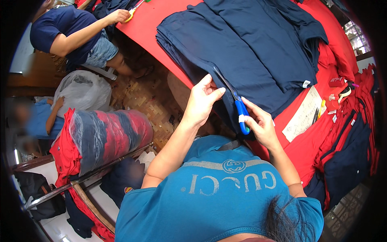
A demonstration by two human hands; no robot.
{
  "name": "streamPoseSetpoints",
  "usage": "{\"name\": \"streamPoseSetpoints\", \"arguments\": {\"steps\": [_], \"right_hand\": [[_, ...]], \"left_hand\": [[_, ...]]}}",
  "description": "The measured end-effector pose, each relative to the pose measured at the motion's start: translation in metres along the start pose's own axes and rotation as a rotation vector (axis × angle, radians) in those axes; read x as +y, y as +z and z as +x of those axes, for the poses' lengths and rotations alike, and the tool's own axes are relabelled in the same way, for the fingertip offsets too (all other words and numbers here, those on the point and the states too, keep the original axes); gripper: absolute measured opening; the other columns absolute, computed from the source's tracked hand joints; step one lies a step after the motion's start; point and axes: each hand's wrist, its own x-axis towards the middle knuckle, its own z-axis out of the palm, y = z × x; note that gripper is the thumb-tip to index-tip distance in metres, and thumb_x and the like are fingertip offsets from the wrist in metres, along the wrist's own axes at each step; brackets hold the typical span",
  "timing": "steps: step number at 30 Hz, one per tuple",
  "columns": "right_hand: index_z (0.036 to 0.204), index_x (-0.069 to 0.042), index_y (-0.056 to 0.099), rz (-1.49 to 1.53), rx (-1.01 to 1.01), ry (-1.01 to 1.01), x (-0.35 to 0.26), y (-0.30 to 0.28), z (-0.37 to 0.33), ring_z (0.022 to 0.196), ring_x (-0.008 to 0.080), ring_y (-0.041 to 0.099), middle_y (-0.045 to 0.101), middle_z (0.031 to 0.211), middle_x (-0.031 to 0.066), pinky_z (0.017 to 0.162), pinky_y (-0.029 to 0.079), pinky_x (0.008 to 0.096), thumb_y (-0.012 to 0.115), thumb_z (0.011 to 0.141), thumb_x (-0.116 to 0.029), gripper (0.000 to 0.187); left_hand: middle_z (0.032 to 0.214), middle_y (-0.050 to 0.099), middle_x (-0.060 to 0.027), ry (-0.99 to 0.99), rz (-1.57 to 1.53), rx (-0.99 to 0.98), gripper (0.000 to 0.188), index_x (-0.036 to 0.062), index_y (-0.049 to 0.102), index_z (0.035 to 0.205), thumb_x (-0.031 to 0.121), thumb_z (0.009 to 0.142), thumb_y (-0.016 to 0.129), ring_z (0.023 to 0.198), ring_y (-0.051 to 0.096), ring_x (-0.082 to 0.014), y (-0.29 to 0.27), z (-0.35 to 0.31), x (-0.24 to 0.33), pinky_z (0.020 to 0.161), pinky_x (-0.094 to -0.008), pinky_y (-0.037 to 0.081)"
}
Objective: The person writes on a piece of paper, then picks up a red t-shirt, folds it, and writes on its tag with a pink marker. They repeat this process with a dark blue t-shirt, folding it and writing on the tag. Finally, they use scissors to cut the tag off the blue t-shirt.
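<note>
My right hand point(260, 126) is closed around the blue handles of a pair of scissors point(240, 109). Their blades point up and away, over the near edge of a stack of folded navy garments point(250, 52). Beside the blades, my left hand point(202, 101) is at that same edge with thumb and fingers bent together. Whatever its fingertips pinch is too small to make out. A small white tag point(306, 84) shows on the stack's right side. The garments lie on a red-covered table point(161, 40).
Right of the stack lie a paper pattern point(303, 115) and red and navy garments point(346, 149). At the far left, another person point(76, 34) holds yellow-handled scissors point(130, 15). A second person point(44, 121) sits beside a plastic bag point(82, 92). A wrapped garment bundle point(111, 139) lies nearer, by a metal rail point(52, 195).
</note>
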Motion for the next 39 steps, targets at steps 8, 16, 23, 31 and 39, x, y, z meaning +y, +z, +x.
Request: {"name": "streamPoseSetpoints", "arguments": {"steps": [8,16,23,31,39], "right_hand": [[0.135,-0.001,0.054,0.059,0.049,0.09,0.002,0.008,0.002,0.061,0.0071,0.053,0.065,0.091,0.0051,0.052,0.047,0.0226,0.049,0.092,-0.002,0.044],[0.135,0.002,0.053,-0.28,0.041,-0.082,-0.007,0.008,0.005,0.082,0.0135,0.06,0.065,0.096,0.0104,0.077,0.049,0.0262,0.058,0.089,-0.002,0.046],[0.136,-0.001,0.051,-0.367,0.011,-0.182,-0.011,0.005,0.015,0.091,0.0224,0.062,0.064,0.104,0.0159,0.087,0.048,0.0311,0.067,0.085,-0.01,0.054],[0.136,0.0,0.051,-0.129,0.009,-0.035,0.004,0.002,0.021,0.087,0.0176,0.061,0.065,0.108,0.0157,0.082,0.048,0.0274,0.058,0.087,-0.004,0.049],[0.136,-0.001,0.052,-0.307,-0.01,-0.095,-0.023,0.003,0.032,0.08,0.0124,0.06,0.066,0.108,0.0145,0.07,0.048,0.0245,0.062,0.087,-0.011,0.05]], "left_hand": [[0.077,0.052,0.0065,0.003,-0.171,0.165,0.016,0.008,0.056,0.078,0.008,0.092,0.064,0.068,0.046,-0.0017,-0.01,0.02,-0.013,0.06,-0.0196,0.038],[0.09,0.058,0.0005,0.081,-0.164,0.194,0.004,0.0017,0.059,0.088,0.0,0.092,0.059,0.083,0.054,-0.005,-0.016,0.02,-0.018,0.074,-0.0219,0.045],[0.115,0.063,-0.0076,0.119,-0.172,-0.005,0.035,-0.0006,0.056,0.123,-0.005,0.088,0.058,0.104,0.06,-0.015,-0.011,0.013,-0.001,0.094,-0.0294,0.048],[0.114,0.063,-0.0086,0.059,-0.165,0.063,0.037,0.0006,0.053,0.128,0.0,0.091,0.058,0.101,0.063,-0.0164,-0.01,0.015,0.003,0.094,-0.0315,0.05],[0.113,0.063,-0.0094,0.068,-0.092,0.016,0.035,-0.0002,0.055,0.126,0.0,0.09,0.058,0.105,0.061,-0.0179,-0.012,0.023,0.012,0.094,-0.0327,0.05]]}}
